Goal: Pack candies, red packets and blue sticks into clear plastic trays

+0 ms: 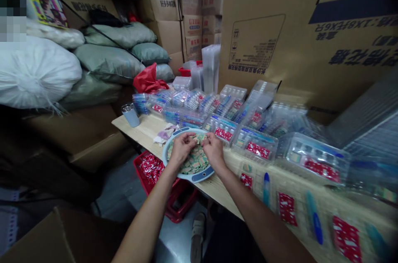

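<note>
A round white and blue basin (199, 178) full of small green and pinkish pieces (194, 163) rests at the table's front edge. Over its left part is my left hand (184, 147), its thumb and fingertips pinched together. My right hand (213, 149) is beside it over the right part, fingers also pinched; each hand seems to grip something too small to make out. Right of the basin, clear trays hold red patterned packets (258, 150) and blue pen-like tools (266, 188).
Stacked clear plastic packs (189, 99) line the table's back. A blue cup (130, 115) and a cloth (166, 133) are on the left. Below is a red basket (137, 167) of red packets. Sacks (108, 59) and cardboard boxes (161, 1) stand behind; a large carton (298, 39) rises at right.
</note>
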